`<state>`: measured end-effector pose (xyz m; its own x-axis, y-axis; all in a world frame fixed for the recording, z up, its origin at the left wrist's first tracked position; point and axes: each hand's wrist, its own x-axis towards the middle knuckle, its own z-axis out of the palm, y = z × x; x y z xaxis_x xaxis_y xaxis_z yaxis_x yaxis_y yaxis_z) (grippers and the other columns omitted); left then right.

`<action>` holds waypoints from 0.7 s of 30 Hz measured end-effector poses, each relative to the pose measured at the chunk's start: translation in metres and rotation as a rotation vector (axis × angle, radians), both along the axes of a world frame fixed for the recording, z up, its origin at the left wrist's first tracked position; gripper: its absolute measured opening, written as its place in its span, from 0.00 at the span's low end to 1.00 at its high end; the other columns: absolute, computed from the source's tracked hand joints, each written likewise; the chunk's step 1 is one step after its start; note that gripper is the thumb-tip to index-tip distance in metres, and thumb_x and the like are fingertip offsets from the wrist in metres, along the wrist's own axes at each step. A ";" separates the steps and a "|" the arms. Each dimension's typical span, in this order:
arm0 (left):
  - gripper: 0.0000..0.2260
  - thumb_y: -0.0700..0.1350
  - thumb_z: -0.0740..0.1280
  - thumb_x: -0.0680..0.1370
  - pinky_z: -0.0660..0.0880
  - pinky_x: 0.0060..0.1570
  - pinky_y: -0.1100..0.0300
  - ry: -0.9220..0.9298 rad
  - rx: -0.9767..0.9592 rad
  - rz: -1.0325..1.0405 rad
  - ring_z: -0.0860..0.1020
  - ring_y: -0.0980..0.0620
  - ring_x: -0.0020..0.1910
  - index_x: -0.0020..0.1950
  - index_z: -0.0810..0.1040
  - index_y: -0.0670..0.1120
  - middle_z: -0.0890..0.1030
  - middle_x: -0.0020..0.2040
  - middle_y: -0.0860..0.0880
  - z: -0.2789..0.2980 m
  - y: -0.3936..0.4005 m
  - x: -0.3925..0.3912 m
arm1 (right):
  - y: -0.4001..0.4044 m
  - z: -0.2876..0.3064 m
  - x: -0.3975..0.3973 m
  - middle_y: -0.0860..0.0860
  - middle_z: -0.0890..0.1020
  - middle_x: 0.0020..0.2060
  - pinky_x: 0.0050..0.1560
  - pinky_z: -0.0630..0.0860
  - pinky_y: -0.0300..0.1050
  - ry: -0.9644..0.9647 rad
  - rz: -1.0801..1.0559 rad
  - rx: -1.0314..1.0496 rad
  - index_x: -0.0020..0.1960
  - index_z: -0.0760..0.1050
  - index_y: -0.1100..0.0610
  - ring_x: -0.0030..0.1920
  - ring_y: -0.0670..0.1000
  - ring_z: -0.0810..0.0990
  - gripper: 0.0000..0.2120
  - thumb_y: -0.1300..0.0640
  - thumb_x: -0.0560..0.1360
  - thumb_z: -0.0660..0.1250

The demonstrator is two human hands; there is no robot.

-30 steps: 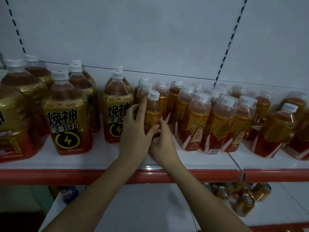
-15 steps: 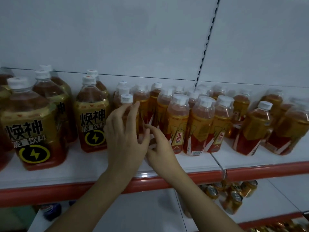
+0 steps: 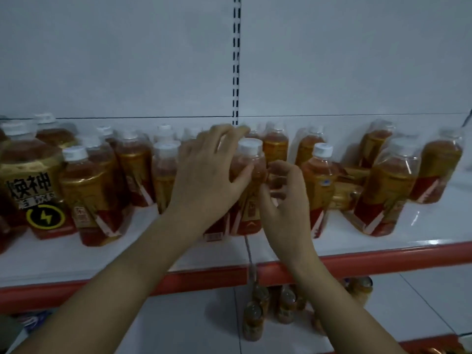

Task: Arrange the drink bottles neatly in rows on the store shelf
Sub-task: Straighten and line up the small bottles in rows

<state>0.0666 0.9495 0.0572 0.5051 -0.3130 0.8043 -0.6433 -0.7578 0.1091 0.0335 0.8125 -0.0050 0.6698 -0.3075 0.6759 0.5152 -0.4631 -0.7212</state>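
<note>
Both hands are working on one small bottle (image 3: pixel 249 180) with a white cap, standing at the front of the shelf (image 3: pixel 383 247) about midway along it, near the seam between two shelf panels. The left hand (image 3: pixel 207 180) is spread wide, thumb pressed to the bottle's left shoulder and fingers reaching over toward the bottles behind; it steadies more than it grips. The right hand (image 3: pixel 283 198) is curled loosely at the bottle's right side, fingertips at or near the plastic, though blur makes actual contact hard to confirm. To do this step well, I would keep the bottle upright, slide it on its base rather than lift it, line its label up with its neighbours, and close the gap to the next small bottle (image 3: pixel 318 190) on the right without knocking it. The cluster of bottles to the far right (image 3: pixel 388 185) looks tilted and uneven and probably needs straightening next. The large bottle with the lightning label (image 3: pixel 33 182) stands at the left, its neighbours cut off by the frame edge. The back rows are smeared by motion and dim light, so their count and order cannot be read; the left hand hides the bottles directly behind it, and the cans or bottles on the lower shelf (image 3: pixel 281 305) are too dark to identify
</note>
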 end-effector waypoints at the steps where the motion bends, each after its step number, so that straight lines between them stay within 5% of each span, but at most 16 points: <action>1: 0.25 0.54 0.67 0.77 0.69 0.66 0.44 -0.010 0.060 0.052 0.72 0.46 0.65 0.72 0.69 0.50 0.74 0.66 0.48 0.007 -0.010 0.004 | -0.005 -0.010 0.002 0.40 0.73 0.60 0.63 0.72 0.35 0.035 0.006 -0.032 0.67 0.67 0.48 0.62 0.40 0.73 0.21 0.63 0.79 0.67; 4: 0.31 0.61 0.65 0.77 0.58 0.74 0.43 0.014 0.211 0.191 0.70 0.46 0.70 0.77 0.63 0.52 0.73 0.70 0.48 0.019 -0.026 0.015 | -0.014 -0.031 0.008 0.46 0.67 0.72 0.74 0.65 0.42 0.215 0.118 -0.081 0.78 0.58 0.52 0.73 0.44 0.65 0.31 0.58 0.79 0.69; 10: 0.44 0.71 0.64 0.71 0.46 0.77 0.42 0.156 0.386 0.389 0.67 0.48 0.73 0.81 0.51 0.53 0.70 0.73 0.48 0.007 -0.043 0.010 | -0.022 -0.052 0.025 0.50 0.66 0.76 0.74 0.70 0.54 0.393 0.387 -0.008 0.81 0.48 0.48 0.75 0.48 0.67 0.43 0.52 0.76 0.72; 14: 0.48 0.70 0.68 0.68 0.43 0.77 0.40 0.115 0.420 0.470 0.69 0.47 0.72 0.80 0.54 0.49 0.70 0.72 0.46 0.000 -0.051 0.008 | -0.029 -0.056 0.025 0.37 0.68 0.68 0.64 0.71 0.36 0.429 0.475 0.099 0.80 0.50 0.47 0.64 0.33 0.71 0.41 0.56 0.76 0.72; 16: 0.47 0.68 0.70 0.68 0.42 0.77 0.43 0.106 0.421 0.453 0.70 0.46 0.71 0.79 0.59 0.46 0.70 0.70 0.45 0.000 -0.056 0.009 | -0.032 -0.054 0.027 0.37 0.69 0.68 0.63 0.71 0.34 0.445 0.504 0.129 0.80 0.51 0.47 0.63 0.34 0.72 0.40 0.57 0.77 0.71; 18: 0.45 0.65 0.73 0.67 0.45 0.77 0.46 0.096 0.399 0.394 0.69 0.45 0.70 0.77 0.62 0.44 0.71 0.68 0.44 0.000 -0.060 0.006 | -0.033 -0.056 0.029 0.43 0.71 0.71 0.65 0.73 0.37 0.442 0.494 0.125 0.80 0.52 0.49 0.66 0.40 0.74 0.39 0.58 0.77 0.71; 21: 0.41 0.56 0.77 0.69 0.68 0.69 0.49 0.171 0.294 0.230 0.69 0.45 0.69 0.76 0.63 0.46 0.67 0.71 0.45 -0.003 -0.068 -0.005 | -0.034 -0.059 0.030 0.46 0.72 0.71 0.71 0.71 0.43 0.401 0.472 0.170 0.79 0.59 0.51 0.70 0.42 0.72 0.36 0.60 0.76 0.73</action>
